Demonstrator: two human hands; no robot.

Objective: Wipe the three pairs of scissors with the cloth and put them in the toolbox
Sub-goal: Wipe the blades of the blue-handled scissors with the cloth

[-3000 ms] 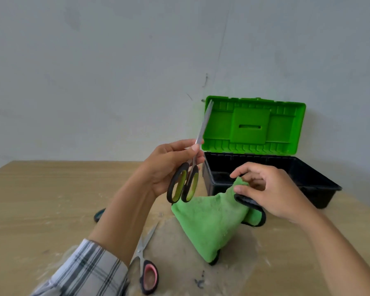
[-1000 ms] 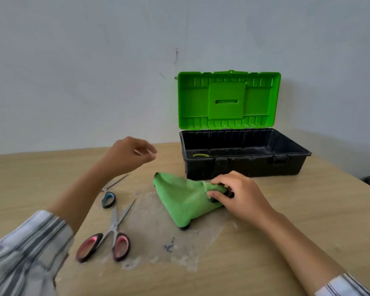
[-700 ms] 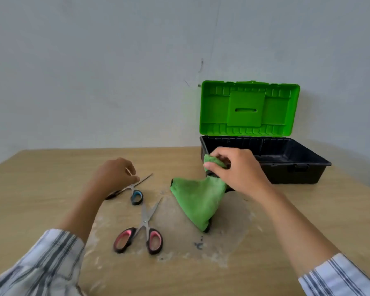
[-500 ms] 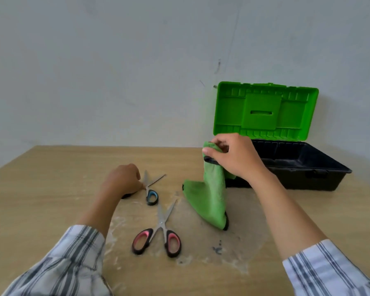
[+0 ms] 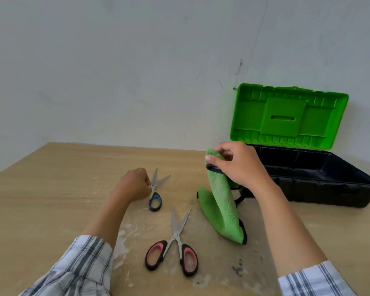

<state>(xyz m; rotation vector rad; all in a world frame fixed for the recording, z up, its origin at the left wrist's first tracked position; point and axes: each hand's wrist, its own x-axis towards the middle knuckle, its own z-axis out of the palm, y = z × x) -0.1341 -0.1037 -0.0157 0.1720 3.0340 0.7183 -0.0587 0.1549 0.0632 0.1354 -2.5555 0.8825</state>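
My left hand [image 5: 134, 184] curls its fingers around one handle of the small blue-handled scissors [image 5: 155, 196], which lie on the table with blades parted. My right hand [image 5: 236, 164] pinches the top of the green cloth [image 5: 223, 207] and holds it up, its lower end resting on the table. The pink-handled scissors [image 5: 175, 242] lie open nearer to me, untouched. The toolbox [image 5: 320, 186] stands open at the right, black tray with the green lid [image 5: 288, 116] upright. Its inside is hidden from here.
The wooden table [image 5: 51, 189] has pale dusty smears and a dark mark [image 5: 237, 270] around the scissors. A white wall stands close behind the table and toolbox. My striped sleeves show at the bottom corners.
The green-handled scissors went from my left hand into the toolbox. My left hand then dropped to the blue-handled scissors and took hold. My right hand lifted the cloth's upper end higher.
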